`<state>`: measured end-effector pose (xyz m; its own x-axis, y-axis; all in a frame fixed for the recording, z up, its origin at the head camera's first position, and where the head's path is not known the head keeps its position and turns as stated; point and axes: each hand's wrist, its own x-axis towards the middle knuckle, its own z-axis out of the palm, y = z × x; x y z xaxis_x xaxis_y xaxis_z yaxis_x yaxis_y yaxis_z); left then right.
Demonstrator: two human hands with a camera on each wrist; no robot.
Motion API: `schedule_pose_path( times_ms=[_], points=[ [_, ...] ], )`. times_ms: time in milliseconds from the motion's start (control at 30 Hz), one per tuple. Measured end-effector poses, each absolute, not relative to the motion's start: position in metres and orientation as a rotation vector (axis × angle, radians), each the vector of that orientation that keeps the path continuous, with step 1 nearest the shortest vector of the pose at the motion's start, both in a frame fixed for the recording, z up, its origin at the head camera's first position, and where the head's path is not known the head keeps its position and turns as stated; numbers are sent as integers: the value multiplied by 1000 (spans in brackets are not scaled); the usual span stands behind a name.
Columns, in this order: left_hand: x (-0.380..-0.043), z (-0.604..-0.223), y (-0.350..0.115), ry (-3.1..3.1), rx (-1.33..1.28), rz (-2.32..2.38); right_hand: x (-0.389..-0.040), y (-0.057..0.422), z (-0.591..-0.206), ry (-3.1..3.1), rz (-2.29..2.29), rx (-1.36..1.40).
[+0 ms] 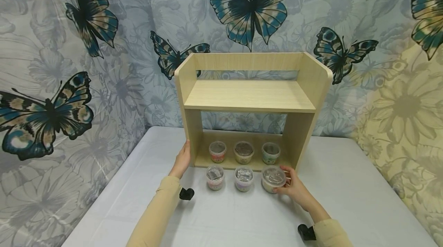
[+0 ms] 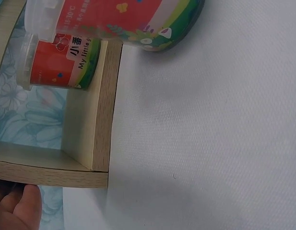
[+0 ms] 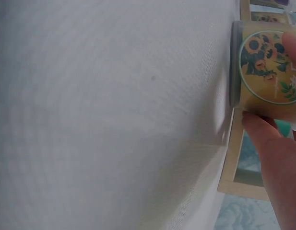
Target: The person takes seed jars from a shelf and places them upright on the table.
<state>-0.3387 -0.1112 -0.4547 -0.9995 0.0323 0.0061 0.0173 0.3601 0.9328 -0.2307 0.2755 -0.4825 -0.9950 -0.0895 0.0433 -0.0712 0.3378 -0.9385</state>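
Observation:
My left hand rests against the outer left side of a pale wooden shelf unit; in the left wrist view its fingers touch the side panel. With thumb and fingers on opposite sides, my right hand holds a lidded clear plastic tub at the right end of the front row. A round sunflower label shows on this tub in the right wrist view. Beside it on the table stand a purplish tub and a pinkish-red tub.
Three more lidded tubs stand in the lower compartment: a red one, a yellowish one and a green one. The unit stands on a white-covered table. Butterfly-patterned cloth hangs behind and at the sides.

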Motion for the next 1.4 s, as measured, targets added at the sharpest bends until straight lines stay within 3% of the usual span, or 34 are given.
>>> schedule_pose_path(
  times_ms=[700,1000,1400],
  points=[
    [-338,-458,-111,2591,93,1791,-229,284,-480,2446,-1795,-181],
    [-338,-457,-110,2591,75,1781,-225,301,-466,2460,-1758,-295],
    [-338,-456,-111,2589,70,1784,-233,303,-449,2706,-1751,-250]
  ],
)
